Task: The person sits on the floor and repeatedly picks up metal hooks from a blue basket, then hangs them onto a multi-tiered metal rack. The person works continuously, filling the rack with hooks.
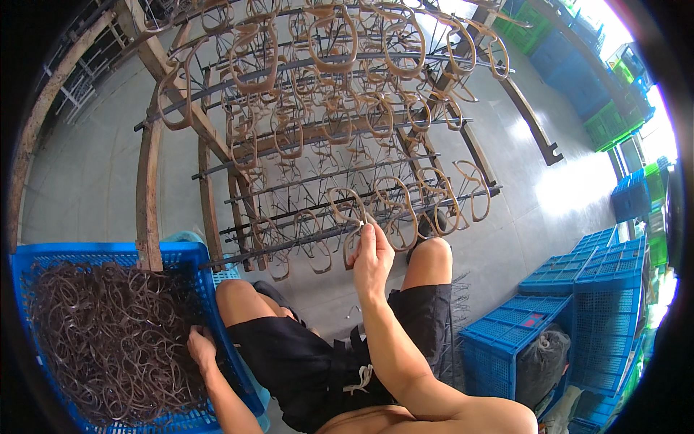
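Observation:
My right hand [373,254] is raised before the lowest front bar [309,238] of a rack. Its thumb and fingers pinch a tan eyeglass frame [347,198] near the bridge. More tan eyeglass frames [401,209] hang along the same bar on both sides of the hand. Low on the left, my left hand [201,347] reaches inside the right wall of a blue plastic crate [217,314]. A tangled heap of dark brown eyeglass frames [114,336] fills this crate. The left fingertips are hidden, so I cannot tell whether they hold a piece.
Wooden posts [149,184] carry several tiers of dark bars with hooks and hanging frames. My knees straddle the rack's near side. Blue crates [515,336] stand at right, one holding a black plastic bag [542,363]. Green and blue crates [612,125] line the far right.

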`<state>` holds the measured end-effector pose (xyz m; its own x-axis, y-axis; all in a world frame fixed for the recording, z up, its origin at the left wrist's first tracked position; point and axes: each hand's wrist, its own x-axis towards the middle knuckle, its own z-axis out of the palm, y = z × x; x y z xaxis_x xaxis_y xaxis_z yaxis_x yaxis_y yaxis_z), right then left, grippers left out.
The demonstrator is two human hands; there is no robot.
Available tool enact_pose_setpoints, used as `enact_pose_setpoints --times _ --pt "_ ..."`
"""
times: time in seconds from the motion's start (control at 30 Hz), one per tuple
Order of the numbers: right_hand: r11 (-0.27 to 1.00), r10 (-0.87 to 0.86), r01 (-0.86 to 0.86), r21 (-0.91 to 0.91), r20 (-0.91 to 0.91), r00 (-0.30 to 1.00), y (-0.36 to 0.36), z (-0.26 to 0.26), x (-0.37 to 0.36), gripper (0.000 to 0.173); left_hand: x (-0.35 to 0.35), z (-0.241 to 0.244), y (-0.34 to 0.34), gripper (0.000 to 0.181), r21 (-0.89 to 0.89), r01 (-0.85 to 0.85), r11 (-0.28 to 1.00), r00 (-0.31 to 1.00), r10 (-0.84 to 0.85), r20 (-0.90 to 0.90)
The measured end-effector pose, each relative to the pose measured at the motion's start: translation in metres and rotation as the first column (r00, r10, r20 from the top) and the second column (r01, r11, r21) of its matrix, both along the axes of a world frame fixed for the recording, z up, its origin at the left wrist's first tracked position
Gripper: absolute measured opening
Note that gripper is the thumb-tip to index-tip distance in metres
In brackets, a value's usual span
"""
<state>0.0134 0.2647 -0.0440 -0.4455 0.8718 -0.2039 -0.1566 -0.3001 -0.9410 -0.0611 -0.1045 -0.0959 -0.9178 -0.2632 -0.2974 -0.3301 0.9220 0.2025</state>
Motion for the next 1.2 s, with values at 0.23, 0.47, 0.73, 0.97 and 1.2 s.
enact_pose_setpoints --times 0.23,0.47,0.73,0.97,1.2 --pt "0.922 0.071 -0.144 0.360 0.209 0.975 -0.005 -0.002 0.001 0.028 0.028 -0.003 -0.015 0.016 -0.037 0.186 0.982 0.942 -0.189 -0.279" --pt "0.728 -0.039 -0.189 0.659 0.316 0.948 -0.015 0.000 0.000 0.026 0.028 0.023 -0.024 0.013 0.139 0.137 0.981 0.969 -0.104 -0.223" --pt "0.798 -0.100 -0.085 0.597 0.269 0.958 -0.004 -0.012 -0.003 0.023 0.056 0.016 -0.032 0.024 0.097 0.223 0.970 0.958 -0.200 -0.207" --pt "0.866 0.287 -0.367 0.339 0.263 0.921 0.005 0.012 0.022 0.041 0.052 0.061 -0.049 0.035 0.367 0.028 0.930 0.750 0.223 -0.622" --pt "0.367 0.480 -0.610 0.702 0.419 0.771 -0.097 0.050 0.037 0.054 0.060 0.130 0.021 0.032 0.885 0.032 0.464 0.660 0.655 -0.368"
